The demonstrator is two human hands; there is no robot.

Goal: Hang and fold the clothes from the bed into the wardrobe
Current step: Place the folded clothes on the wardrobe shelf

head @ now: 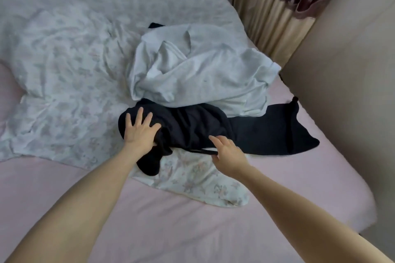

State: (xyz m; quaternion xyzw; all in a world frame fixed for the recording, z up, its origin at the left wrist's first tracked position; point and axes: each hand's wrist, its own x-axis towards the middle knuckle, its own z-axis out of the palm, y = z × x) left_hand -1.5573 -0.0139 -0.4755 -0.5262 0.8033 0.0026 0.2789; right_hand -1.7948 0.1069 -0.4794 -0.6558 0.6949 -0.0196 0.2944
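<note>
A: Where are the clothes found?

B: On the bed (pixel 149 220), right of centre. A black garment (pixel 256 132) is spread from the middle out toward 3 o'clock, and a white garment (pixel 198 74) is heaped just above it, at 12 o'clock, overlapping its upper edge. Both lie partly on a floral quilt (pixel 64 59). The wardrobe is not seen.

A: How is the left hand (pixel 139 132) placed?

B: It is laid flat on the black garment's 9 o'clock end, fingers straight and spread. Nothing is gripped; the cloth is only pressed down, probably so that it is pinned while the other end is worked.

A: And the right hand (pixel 226 151)?

B: It is held at the garment's 6 o'clock edge, where a thin black cord (pixel 203 151) shows. The fingers are loosely bent and reaching toward the cloth. Whether the cord is pinched cannot be told, since the thumb side is hidden.

A: What stage is judged to be in hand?

B: An early one. The black garment appears to be being smoothed or picked out first, being nearest; the white one is untouched, and nothing is yet folded or hung.
</note>
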